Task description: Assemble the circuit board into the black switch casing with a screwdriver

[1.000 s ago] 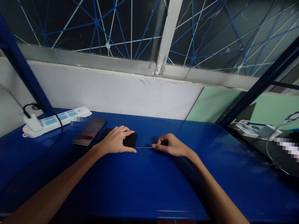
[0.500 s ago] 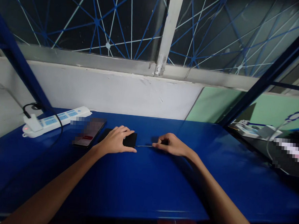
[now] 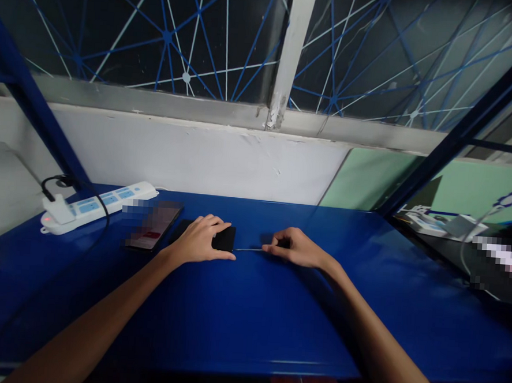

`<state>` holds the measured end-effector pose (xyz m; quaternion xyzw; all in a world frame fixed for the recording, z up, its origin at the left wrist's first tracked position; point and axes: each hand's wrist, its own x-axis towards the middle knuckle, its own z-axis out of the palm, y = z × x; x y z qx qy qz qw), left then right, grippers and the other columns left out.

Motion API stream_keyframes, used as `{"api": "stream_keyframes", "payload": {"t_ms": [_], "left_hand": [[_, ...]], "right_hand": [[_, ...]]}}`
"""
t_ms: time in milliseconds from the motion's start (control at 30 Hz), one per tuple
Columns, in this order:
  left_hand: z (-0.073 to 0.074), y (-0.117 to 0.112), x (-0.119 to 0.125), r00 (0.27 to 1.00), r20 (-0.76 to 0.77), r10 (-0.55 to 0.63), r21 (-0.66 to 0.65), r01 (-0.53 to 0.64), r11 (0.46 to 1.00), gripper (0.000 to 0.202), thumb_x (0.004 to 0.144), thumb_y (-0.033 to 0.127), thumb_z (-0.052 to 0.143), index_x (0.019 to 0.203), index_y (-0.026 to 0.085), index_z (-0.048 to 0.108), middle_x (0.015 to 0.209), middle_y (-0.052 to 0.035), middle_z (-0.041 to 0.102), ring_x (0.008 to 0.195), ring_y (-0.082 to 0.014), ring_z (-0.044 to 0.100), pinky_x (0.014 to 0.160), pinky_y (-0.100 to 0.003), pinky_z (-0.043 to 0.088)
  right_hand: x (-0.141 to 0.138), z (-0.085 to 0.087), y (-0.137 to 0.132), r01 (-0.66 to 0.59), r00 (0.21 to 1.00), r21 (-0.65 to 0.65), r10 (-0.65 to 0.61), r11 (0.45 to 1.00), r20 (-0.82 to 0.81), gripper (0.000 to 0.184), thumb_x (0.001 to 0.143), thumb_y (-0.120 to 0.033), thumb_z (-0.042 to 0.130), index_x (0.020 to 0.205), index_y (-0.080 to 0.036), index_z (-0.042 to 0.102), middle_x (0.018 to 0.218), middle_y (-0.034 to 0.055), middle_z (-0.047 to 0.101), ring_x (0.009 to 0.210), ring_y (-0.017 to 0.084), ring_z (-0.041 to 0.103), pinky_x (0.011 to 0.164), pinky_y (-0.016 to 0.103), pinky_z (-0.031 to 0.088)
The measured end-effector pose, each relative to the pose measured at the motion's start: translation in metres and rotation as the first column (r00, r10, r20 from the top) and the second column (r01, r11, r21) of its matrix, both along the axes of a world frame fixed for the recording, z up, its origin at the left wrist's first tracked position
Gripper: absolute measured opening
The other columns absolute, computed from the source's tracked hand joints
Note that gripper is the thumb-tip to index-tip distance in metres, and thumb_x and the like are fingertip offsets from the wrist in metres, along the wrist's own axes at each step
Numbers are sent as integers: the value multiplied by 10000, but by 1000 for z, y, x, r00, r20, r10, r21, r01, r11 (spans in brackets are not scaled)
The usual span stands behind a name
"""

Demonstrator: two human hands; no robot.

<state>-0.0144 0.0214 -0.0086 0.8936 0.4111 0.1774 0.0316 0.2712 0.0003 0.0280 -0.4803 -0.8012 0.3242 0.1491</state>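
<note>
A flat, black rectangular object lies on the blue tabletop, its left part covered by my left hand. My left hand holds it down, fingers across the top and the thumb along its near edge. Level with it on the right, my right hand is closed in a pinch around a thin grey rod. The rod's left tip meets the right edge of the black object near its front corner. What the rod's other end looks like is hidden inside my fingers.
Left of my left hand lies a phone. Behind it is a white power strip with a plugged-in charger and a black cable. Blue frame posts rise at both sides. Further items sit at far right.
Both hands, the black object and the rod keep the same pose. The whole view has shifted very slightly.
</note>
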Motion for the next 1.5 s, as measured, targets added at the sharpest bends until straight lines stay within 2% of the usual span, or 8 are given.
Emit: {"api": "stream_keyframes", "payload": {"t_ms": [1000, 1233, 1500], "left_hand": [[3, -2, 2, 1000, -4, 11, -24, -12, 1000, 856, 726, 782, 526, 1339, 185, 530, 1231, -127, 579, 1087, -325, 516, 909, -462, 404], [2, -2, 1, 1000, 2, 4, -15, -3, 1000, 845, 731, 780, 523, 1344, 199, 527, 1223, -125, 583, 1082, -323, 521, 913, -464, 400], [2, -2, 2, 1000, -3, 14, -18, -14, 1000, 843, 728, 774, 538, 1333, 187, 534, 1233, -126, 579, 1088, -322, 527, 918, -453, 400]], "right_hand": [[3, -3, 3, 2, 1000, 3, -2, 1000, -12, 420, 816, -553, 589, 702, -153, 649, 554, -13, 511, 489, 86, 359, 457, 257, 246], [4, -1, 2, 17, 999, 2, -16, 1000, -44, 395, 723, -545, 701, 684, -179, 556, 568, -43, 452, 516, 87, 356, 479, 250, 246], [4, -1, 1, 9, 999, 72, -7, 997, -34, 425, 679, -533, 750, 740, -206, 485, 623, -53, 463, 535, 91, 356, 490, 246, 248]]}}
